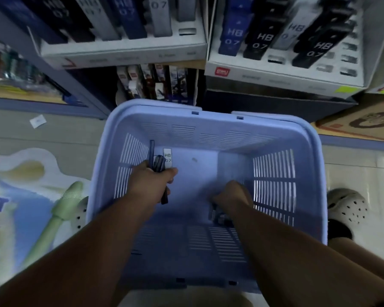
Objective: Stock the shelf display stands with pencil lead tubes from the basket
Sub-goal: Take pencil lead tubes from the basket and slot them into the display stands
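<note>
A light blue slatted basket [306, 165] sits on the floor below the shelf. Both my hands are inside it. My left hand [150, 185] grips a bunch of pencil lead tubes [162, 161], dark ones and a white one marked HB 0.7, sticking up past the fingers. My right hand [230, 197] is blurred, fingers curled down over a few dark tubes [220, 214] on the basket floor; whether it holds them is unclear. Two white display stands, one on the left [124, 50] and one on the right [282, 70], hold upright HB 0.7 tubes, with several empty slots on the right one.
Lower shelf stock [155, 84] stands behind the basket. A printed floor mat [16, 196] lies left, a cardboard box [361, 125] right. My feet in perforated clogs [346, 209] flank the basket on the tiled floor.
</note>
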`<state>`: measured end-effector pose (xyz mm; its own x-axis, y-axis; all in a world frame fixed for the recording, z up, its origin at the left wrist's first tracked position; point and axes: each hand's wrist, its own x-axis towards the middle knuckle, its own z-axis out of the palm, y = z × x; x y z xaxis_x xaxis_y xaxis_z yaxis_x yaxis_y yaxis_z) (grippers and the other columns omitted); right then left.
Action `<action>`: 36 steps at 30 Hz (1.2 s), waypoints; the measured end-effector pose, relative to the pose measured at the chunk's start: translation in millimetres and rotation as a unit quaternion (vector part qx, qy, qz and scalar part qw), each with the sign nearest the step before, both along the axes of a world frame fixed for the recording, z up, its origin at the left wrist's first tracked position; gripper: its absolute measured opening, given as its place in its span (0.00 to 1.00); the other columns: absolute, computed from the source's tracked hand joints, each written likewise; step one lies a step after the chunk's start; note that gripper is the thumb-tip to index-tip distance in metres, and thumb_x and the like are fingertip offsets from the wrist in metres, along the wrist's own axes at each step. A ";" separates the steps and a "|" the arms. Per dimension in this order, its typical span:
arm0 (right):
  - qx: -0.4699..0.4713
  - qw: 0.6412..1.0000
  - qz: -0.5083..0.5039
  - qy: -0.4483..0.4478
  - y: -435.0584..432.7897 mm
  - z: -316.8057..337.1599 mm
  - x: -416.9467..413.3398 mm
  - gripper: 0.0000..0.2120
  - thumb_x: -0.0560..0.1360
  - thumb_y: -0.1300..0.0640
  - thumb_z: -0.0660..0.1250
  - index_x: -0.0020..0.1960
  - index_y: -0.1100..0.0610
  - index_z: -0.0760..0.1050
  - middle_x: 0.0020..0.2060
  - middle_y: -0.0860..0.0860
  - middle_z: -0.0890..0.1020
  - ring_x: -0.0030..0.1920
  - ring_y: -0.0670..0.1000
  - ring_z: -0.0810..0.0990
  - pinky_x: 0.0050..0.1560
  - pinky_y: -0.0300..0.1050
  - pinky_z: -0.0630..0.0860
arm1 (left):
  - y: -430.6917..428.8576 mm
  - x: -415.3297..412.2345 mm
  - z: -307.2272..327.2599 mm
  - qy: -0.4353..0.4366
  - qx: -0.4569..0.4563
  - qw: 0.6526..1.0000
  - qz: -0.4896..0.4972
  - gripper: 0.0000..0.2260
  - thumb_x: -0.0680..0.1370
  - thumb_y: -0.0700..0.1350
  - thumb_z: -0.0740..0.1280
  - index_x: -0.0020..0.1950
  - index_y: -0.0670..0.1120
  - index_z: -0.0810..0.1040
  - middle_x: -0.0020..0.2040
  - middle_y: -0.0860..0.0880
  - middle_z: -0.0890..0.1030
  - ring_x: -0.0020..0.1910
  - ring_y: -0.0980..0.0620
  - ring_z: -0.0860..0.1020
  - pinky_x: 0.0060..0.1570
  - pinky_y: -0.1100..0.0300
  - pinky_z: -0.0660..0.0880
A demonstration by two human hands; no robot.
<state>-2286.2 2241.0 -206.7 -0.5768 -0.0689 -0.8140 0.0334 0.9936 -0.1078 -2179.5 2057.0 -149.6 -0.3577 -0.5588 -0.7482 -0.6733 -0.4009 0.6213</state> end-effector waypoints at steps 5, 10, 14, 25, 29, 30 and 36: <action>0.027 0.998 0.062 0.002 -8.2 -5.3 5.2 0.18 0.74 0.45 0.68 0.53 0.59 0.83 0.52 0.56 0.85 0.56 0.58 0.84 0.53 0.46 0.80 | 2.3 -4.6 1.4 -0.005 0.004 1.000 -0.005 0.10 0.74 0.43 0.76 0.49 0.41 0.79 0.36 0.45 0.82 0.24 0.50 0.76 0.24 0.61 0.68; -0.058 0.998 0.021 -0.034 -5.8 10.5 -9.6 0.11 0.71 0.53 0.72 0.38 0.61 0.84 0.33 0.54 0.84 0.40 0.54 0.86 0.35 0.38 0.76 | 4.4 -6.9 8.9 -0.012 0.018 0.999 -0.036 0.10 0.74 0.43 0.76 0.50 0.40 0.79 0.37 0.45 0.83 0.26 0.49 0.77 0.25 0.60 0.69; -0.192 0.981 -0.010 -0.020 -0.7 45.7 -19.8 0.06 0.75 0.59 0.73 0.40 0.60 0.84 0.35 0.55 0.85 0.37 0.51 0.86 0.41 0.48 0.83 | 12.2 -8.9 28.0 -0.004 0.043 0.995 -0.086 0.11 0.75 0.43 0.75 0.51 0.38 0.78 0.38 0.44 0.83 0.27 0.49 0.77 0.25 0.60 0.69; -0.279 0.946 0.162 0.023 23.5 222.0 -58.1 0.06 0.79 0.58 0.70 0.49 0.60 0.82 0.39 0.52 0.84 0.38 0.46 0.85 0.39 0.38 0.80 | 32.8 -27.4 151.9 0.040 0.052 0.969 -0.239 0.06 0.75 0.40 0.73 0.42 0.38 0.79 0.31 0.46 0.81 0.27 0.48 0.76 0.29 0.59 0.70; -0.300 0.928 0.203 0.090 37.8 300.0 -74.3 0.05 0.77 0.57 0.72 0.49 0.58 0.84 0.36 0.46 0.83 0.35 0.42 0.84 0.35 0.31 0.75 | 38.6 -38.3 212.7 0.063 0.077 0.967 -0.236 0.07 0.75 0.42 0.73 0.41 0.39 0.81 0.35 0.44 0.82 0.28 0.49 0.76 0.32 0.56 0.70; -0.316 0.923 0.190 0.106 42.3 316.9 -78.4 0.04 0.77 0.57 0.73 0.50 0.57 0.83 0.37 0.47 0.84 0.35 0.43 0.84 0.35 0.32 0.76 | 38.6 -40.0 228.7 0.072 0.074 0.968 -0.229 0.07 0.76 0.42 0.73 0.41 0.40 0.80 0.35 0.45 0.82 0.27 0.49 0.76 0.30 0.58 0.70; -0.403 0.896 0.076 0.173 65.8 379.7 -101.4 0.04 0.76 0.58 0.74 0.49 0.52 0.81 0.36 0.49 0.85 0.35 0.46 0.85 0.31 0.38 0.75 | 43.3 -33.3 312.7 0.164 0.055 0.973 -0.149 0.09 0.75 0.44 0.72 0.34 0.45 0.80 0.36 0.44 0.81 0.26 0.50 0.74 0.32 0.57 0.64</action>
